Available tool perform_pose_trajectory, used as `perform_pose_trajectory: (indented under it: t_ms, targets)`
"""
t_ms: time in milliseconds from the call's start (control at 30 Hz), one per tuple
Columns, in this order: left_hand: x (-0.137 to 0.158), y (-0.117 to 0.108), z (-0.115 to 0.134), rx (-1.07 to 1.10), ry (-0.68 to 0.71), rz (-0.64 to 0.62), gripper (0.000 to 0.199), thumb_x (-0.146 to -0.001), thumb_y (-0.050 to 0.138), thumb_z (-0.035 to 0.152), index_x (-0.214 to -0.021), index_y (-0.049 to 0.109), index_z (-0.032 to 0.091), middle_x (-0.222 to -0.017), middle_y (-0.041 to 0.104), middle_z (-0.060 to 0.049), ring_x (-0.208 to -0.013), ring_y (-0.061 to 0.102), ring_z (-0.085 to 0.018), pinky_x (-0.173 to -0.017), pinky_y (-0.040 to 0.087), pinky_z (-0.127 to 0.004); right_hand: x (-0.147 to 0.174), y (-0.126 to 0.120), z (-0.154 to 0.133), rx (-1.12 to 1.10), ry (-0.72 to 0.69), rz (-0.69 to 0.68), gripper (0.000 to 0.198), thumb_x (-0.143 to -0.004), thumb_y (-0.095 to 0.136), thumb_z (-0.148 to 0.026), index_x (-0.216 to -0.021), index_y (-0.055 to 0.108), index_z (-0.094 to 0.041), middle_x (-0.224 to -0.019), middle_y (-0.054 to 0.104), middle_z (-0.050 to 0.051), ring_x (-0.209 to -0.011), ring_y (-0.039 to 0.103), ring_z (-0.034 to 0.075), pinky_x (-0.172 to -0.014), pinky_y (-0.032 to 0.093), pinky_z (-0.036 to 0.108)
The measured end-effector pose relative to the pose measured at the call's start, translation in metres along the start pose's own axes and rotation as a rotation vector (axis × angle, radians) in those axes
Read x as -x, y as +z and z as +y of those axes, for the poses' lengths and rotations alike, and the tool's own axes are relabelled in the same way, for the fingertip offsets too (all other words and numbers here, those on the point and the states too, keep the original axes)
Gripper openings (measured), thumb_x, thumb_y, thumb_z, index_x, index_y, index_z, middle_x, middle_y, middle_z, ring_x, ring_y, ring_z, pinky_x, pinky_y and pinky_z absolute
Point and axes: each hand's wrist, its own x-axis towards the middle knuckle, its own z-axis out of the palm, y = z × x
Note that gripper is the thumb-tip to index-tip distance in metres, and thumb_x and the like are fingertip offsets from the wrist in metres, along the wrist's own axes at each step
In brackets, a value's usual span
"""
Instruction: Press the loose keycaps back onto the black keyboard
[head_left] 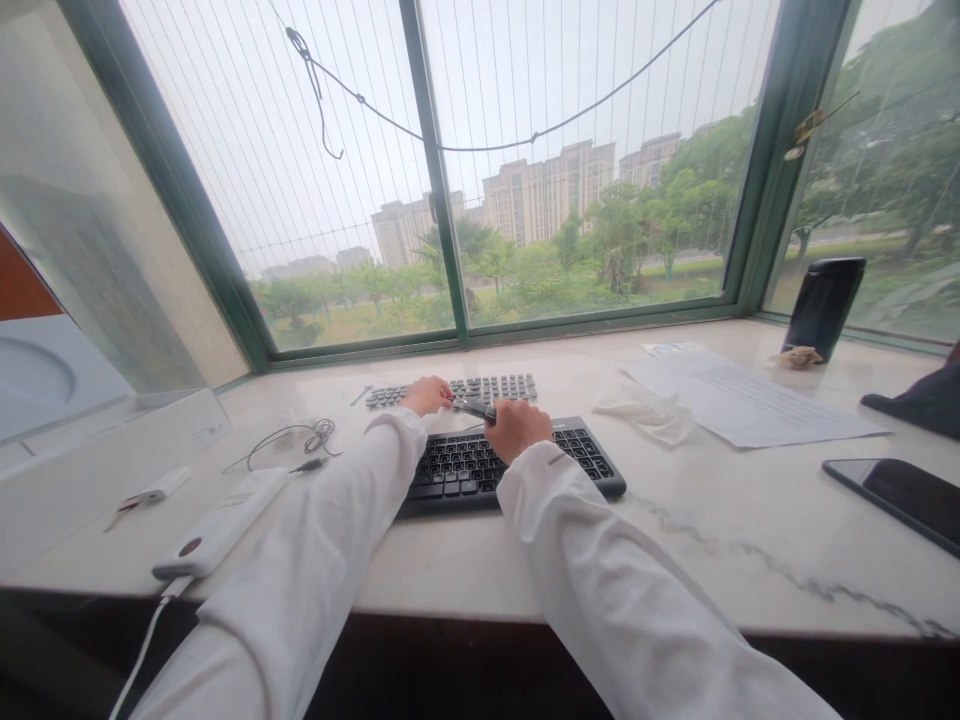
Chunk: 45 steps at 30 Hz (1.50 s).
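Right hand [516, 428] gripping dark tool [474, 408] over keyboard [585, 455]; left hand [426, 395] pinching its tip beside loose keycaps [495, 386].

Two black computer keyboards [517, 460] [457, 390], one white oblong power bank [225, 522], one black glass-faced phone [900, 497], one dark cylindrical speaker [825, 305], one printed white paper sheet [750, 400], one crumpled white tissue [651, 415], one coiled thin cable [300, 442].

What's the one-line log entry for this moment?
left hand: on far keyboard | right hand: gripping dark tool over near keyboard | nearby: papers, phone
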Motion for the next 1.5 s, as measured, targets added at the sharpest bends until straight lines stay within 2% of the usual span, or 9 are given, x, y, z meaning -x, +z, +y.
perform_pose_trajectory:
  t_ms: [200, 467, 733, 933, 1033, 1167, 1267, 1367, 1500]
  targets:
    - [0.000, 0.001, 0.000, 0.009, -0.007, 0.001, 0.022, -0.070, 0.072, 0.032, -0.091, 0.072, 0.027, -0.092, 0.073, 0.000, -0.063, 0.065, -0.011, -0.072, 0.049, -0.023, -0.003, 0.007, 0.003, -0.018, -0.037, 0.053, 0.024, -0.082, 0.048, -0.031, -0.087, 0.068, -0.017, -0.084, 0.069, 0.012, -0.080, 0.065, 0.025, -0.070, 0.045, 0.033]
    - [0.004, -0.002, 0.003, 0.002, -0.030, 0.011, 0.023, -0.069, 0.074, 0.032, -0.091, 0.072, 0.028, -0.093, 0.073, 0.001, -0.069, 0.066, -0.013, -0.074, 0.049, -0.024, -0.004, 0.007, 0.004, -0.029, -0.034, 0.027, 0.025, -0.083, 0.047, -0.030, -0.089, 0.068, -0.017, -0.086, 0.069, 0.012, -0.082, 0.065, 0.024, -0.072, 0.045, 0.032]
    - [0.025, -0.024, 0.007, -0.014, -0.037, 0.070, 0.020, -0.070, 0.073, 0.032, -0.089, 0.073, 0.027, -0.096, 0.072, 0.000, -0.078, 0.067, -0.016, -0.076, 0.049, -0.026, -0.004, 0.008, 0.004, -0.002, -0.051, 0.048, 0.023, -0.083, 0.048, -0.030, -0.088, 0.068, -0.019, -0.084, 0.069, 0.012, -0.081, 0.065, 0.025, -0.071, 0.045, 0.034]
    - [0.073, -0.043, 0.024, -0.008, 0.002, 0.166, 0.017, -0.075, 0.069, 0.036, -0.089, 0.072, 0.028, -0.096, 0.072, 0.000, -0.091, 0.064, -0.018, -0.082, 0.047, -0.028, -0.003, 0.007, 0.003, -0.004, -0.055, 0.072, 0.025, -0.085, 0.046, -0.031, -0.089, 0.068, -0.020, -0.084, 0.069, 0.010, -0.080, 0.066, 0.025, -0.069, 0.045, 0.033]
    - [0.113, -0.041, 0.037, 0.059, 0.122, 0.236, 0.014, -0.079, 0.065, 0.034, -0.088, 0.073, 0.026, -0.091, 0.072, 0.000, -0.089, 0.064, -0.018, -0.085, 0.047, -0.028, -0.001, 0.005, 0.003, -0.014, -0.050, 0.088, 0.028, -0.086, 0.043, -0.032, -0.089, 0.069, -0.021, -0.083, 0.069, 0.010, -0.078, 0.065, 0.024, -0.067, 0.044, 0.032]
    - [0.170, -0.026, 0.048, 0.124, 0.247, 0.249, 0.019, -0.087, 0.055, 0.034, -0.091, 0.072, 0.025, -0.090, 0.072, -0.002, -0.086, 0.063, -0.018, -0.084, 0.047, -0.029, 0.002, 0.001, 0.001, -0.029, -0.019, 0.104, 0.031, -0.089, 0.041, -0.033, -0.093, 0.069, -0.021, -0.085, 0.070, 0.010, -0.081, 0.065, 0.023, -0.069, 0.043, 0.030]
    - [0.203, -0.011, 0.049, 0.124, 0.323, 0.295, 0.023, -0.090, 0.052, 0.036, -0.095, 0.071, 0.024, -0.094, 0.070, -0.005, -0.092, 0.060, -0.020, -0.086, 0.045, -0.031, 0.006, -0.003, -0.001, -0.033, 0.008, 0.149, 0.030, -0.089, 0.042, -0.033, -0.094, 0.069, -0.022, -0.087, 0.070, 0.009, -0.083, 0.065, 0.023, -0.069, 0.042, 0.030]
    - [0.222, 0.005, 0.045, 0.110, 0.355, 0.364, 0.026, -0.089, 0.052, 0.041, -0.101, 0.069, 0.024, -0.100, 0.067, -0.005, -0.098, 0.057, -0.021, -0.090, 0.044, -0.033, 0.008, -0.005, -0.003, -0.058, 0.009, 0.192, 0.029, -0.088, 0.042, -0.034, -0.091, 0.069, -0.023, -0.085, 0.070, 0.008, -0.081, 0.065, 0.023, -0.068, 0.041, 0.029]
    - [0.232, 0.019, 0.040, 0.127, 0.338, 0.418, 0.032, -0.090, 0.049, 0.045, -0.107, 0.067, 0.026, -0.106, 0.064, -0.004, -0.099, 0.055, -0.020, -0.090, 0.042, -0.035, 0.006, -0.003, -0.002, -0.161, -0.013, 0.260, 0.028, -0.087, 0.045, -0.036, -0.086, 0.068, -0.022, -0.081, 0.070, 0.008, -0.081, 0.063, 0.023, -0.070, 0.041, 0.028]
